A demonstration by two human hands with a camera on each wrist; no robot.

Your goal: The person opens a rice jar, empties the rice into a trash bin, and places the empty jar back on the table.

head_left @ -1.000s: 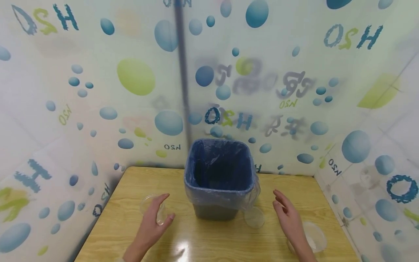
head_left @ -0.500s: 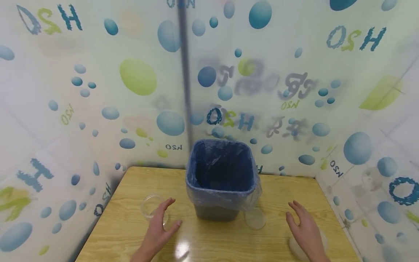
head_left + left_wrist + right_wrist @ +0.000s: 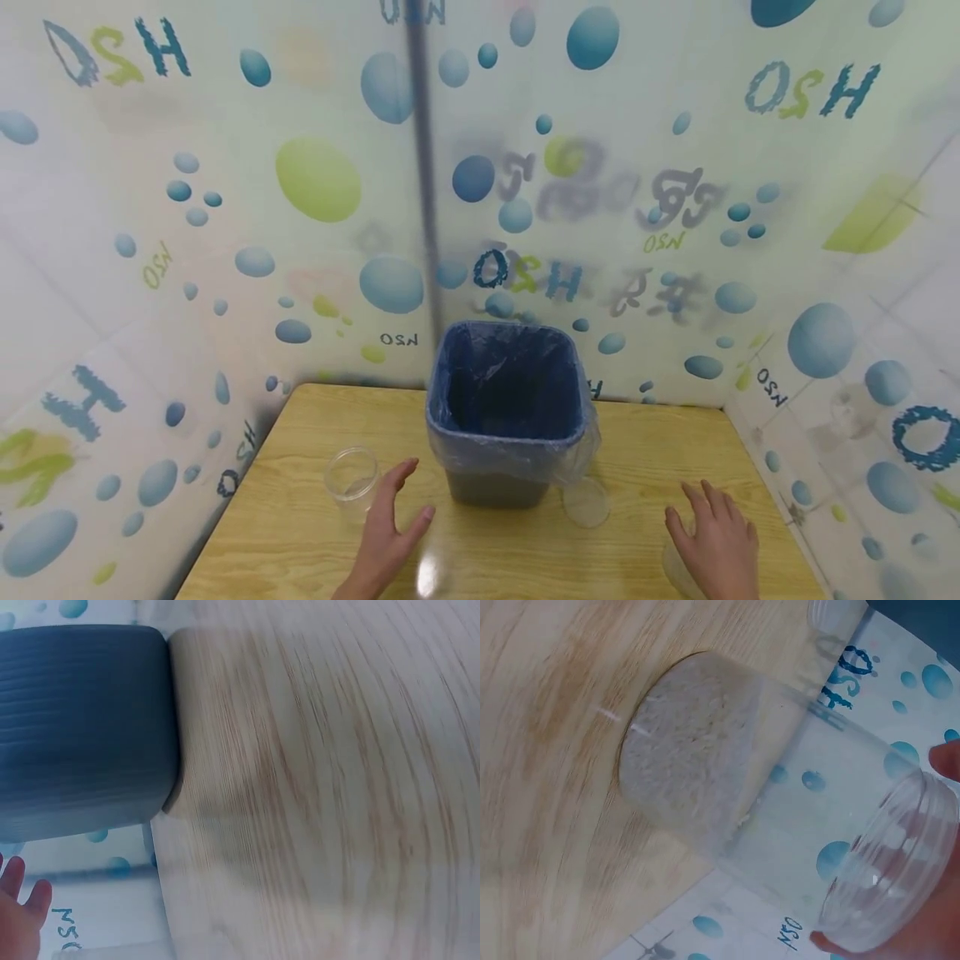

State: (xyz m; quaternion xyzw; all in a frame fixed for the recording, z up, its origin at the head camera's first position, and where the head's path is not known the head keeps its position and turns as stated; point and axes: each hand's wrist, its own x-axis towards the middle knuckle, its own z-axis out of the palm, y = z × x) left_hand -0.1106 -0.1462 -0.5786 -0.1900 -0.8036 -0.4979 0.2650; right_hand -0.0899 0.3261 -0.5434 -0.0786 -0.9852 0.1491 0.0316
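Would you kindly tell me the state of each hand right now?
Left hand: open, holding nothing.
Right hand: open, at the clear, cylindrical jar of whitish grains; contact cannot be told.

We hold both hands out in front of us, well apart. Our left grip (image 3: 390,527) reaches forward and inward from a bare wrist, its thumb spread away from its fingers and a wide gap between them. Our right grip (image 3: 716,540) shows its back upward, fingers pointing forward and slightly parted, thumb angled out to the left. The right wrist view catches only parts of its digits, at the edge.
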